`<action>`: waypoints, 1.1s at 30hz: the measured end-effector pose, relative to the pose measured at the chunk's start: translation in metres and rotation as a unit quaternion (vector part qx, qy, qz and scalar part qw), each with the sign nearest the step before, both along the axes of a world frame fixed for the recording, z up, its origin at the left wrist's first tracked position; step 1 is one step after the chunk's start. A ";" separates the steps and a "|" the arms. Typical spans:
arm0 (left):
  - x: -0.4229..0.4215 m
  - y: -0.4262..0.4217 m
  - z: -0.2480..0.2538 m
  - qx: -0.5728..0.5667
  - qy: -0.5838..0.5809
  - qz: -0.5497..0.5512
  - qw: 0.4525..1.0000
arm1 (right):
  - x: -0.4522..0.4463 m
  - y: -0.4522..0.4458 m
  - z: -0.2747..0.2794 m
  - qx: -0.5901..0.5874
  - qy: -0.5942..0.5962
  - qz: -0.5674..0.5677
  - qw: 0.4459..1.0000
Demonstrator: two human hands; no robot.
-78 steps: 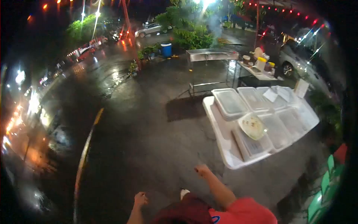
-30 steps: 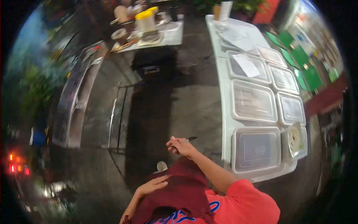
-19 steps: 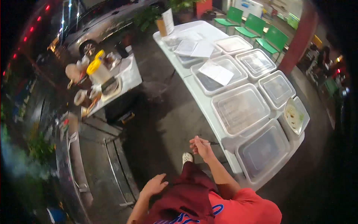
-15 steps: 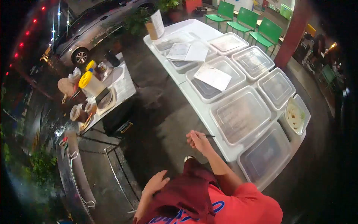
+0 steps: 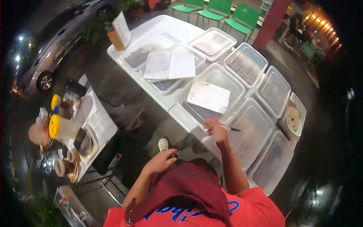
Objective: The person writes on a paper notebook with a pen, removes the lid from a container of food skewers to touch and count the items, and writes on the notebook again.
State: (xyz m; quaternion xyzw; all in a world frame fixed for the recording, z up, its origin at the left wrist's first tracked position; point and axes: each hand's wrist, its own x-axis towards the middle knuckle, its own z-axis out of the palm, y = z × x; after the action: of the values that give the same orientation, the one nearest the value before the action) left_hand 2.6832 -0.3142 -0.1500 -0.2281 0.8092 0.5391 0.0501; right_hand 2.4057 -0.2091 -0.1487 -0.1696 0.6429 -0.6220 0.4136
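Observation:
My right hand (image 5: 217,131) is closed on a pen (image 5: 231,128), whose dark end points right, above the near edge of the white table (image 5: 166,99). Past it, a written sheet (image 5: 208,97) lies on a lidded plastic container (image 5: 230,77). An open notebook (image 5: 170,66) rests on other containers further left. In front of the maroon apron (image 5: 185,185) is my left hand (image 5: 162,162), its fingers together and bent; whether it holds anything is unclear.
A side table (image 5: 104,125) at the left bears yellow-lidded jars (image 5: 62,128) and cups. Below it is a metal grill (image 5: 70,208). Green chairs (image 5: 242,19) and a red post (image 5: 270,26) stand beyond the table. A plate of food (image 5: 293,117) is at the right.
The view has turned and moved closer to the white table. My right hand, with the pen, has come over the table edge near the sheet. My left hand has stayed by the apron.

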 end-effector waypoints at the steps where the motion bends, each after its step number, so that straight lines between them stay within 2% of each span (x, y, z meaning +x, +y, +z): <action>1: -0.013 -0.023 0.004 -0.025 0.014 -0.010 1.000 | -0.005 -0.005 0.001 0.014 -0.008 -0.035 0.999; 4: -0.062 -0.081 0.011 -0.066 0.057 -0.023 0.996 | -0.010 -0.015 0.020 0.030 -0.053 -0.142 0.988; 7: -0.123 -0.130 0.004 -0.215 0.195 -0.105 0.951 | -0.022 -0.029 0.017 -0.005 -0.033 -0.218 0.975; 10: -0.178 -0.148 0.007 -0.286 0.206 -0.059 0.934 | -0.033 -0.045 0.009 0.002 0.010 -0.270 0.963; 13: -0.212 -0.165 -0.018 -0.333 0.228 -0.043 0.914 | -0.048 -0.062 -0.026 -0.066 0.043 -0.268 0.960; 14: -0.217 -0.165 -0.023 -0.341 0.227 -0.040 0.911 | -0.055 -0.072 -0.036 -0.029 0.193 -0.272 0.942; 16: -0.218 -0.168 -0.028 -0.303 0.196 -0.079 0.929 | -0.065 -0.089 -0.048 0.057 0.470 -0.256 0.843; 17: -0.221 -0.173 -0.029 -0.287 0.176 -0.099 0.936 | -0.070 -0.090 -0.047 0.075 0.452 -0.244 0.855; 19: -0.230 -0.174 -0.039 -0.130 0.123 -0.062 0.982 | -0.078 -0.096 -0.051 0.110 0.406 -0.208 0.883; 21: -0.234 -0.172 -0.049 -0.234 0.208 -0.072 0.947 | -0.092 -0.094 -0.068 0.167 0.385 -0.160 0.893; 22: -0.235 -0.172 -0.049 -0.314 0.172 -0.103 0.928 | -0.097 -0.092 -0.080 0.199 0.476 -0.157 0.842; 23: -0.242 -0.171 -0.045 -0.292 0.197 -0.077 0.933 | -0.100 -0.094 -0.086 0.178 0.432 -0.223 0.855; 24: -0.239 -0.167 -0.044 -0.268 0.225 -0.051 0.935 | -0.096 -0.093 -0.062 0.158 0.373 -0.252 0.879; 30: -0.230 -0.173 -0.056 -0.265 0.275 -0.083 0.920 | -0.091 -0.090 -0.044 0.142 0.364 -0.260 0.883; 33: -0.231 -0.171 -0.048 -0.265 0.284 -0.079 0.918 | -0.093 -0.093 -0.053 0.166 0.420 -0.266 0.852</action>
State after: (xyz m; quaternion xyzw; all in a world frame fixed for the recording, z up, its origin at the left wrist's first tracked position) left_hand 2.4525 -0.4856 -0.1976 -0.0059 0.9179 0.3415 -0.2019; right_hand 2.3130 -0.3022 -0.2020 -0.1663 0.8697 -0.4615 -0.0550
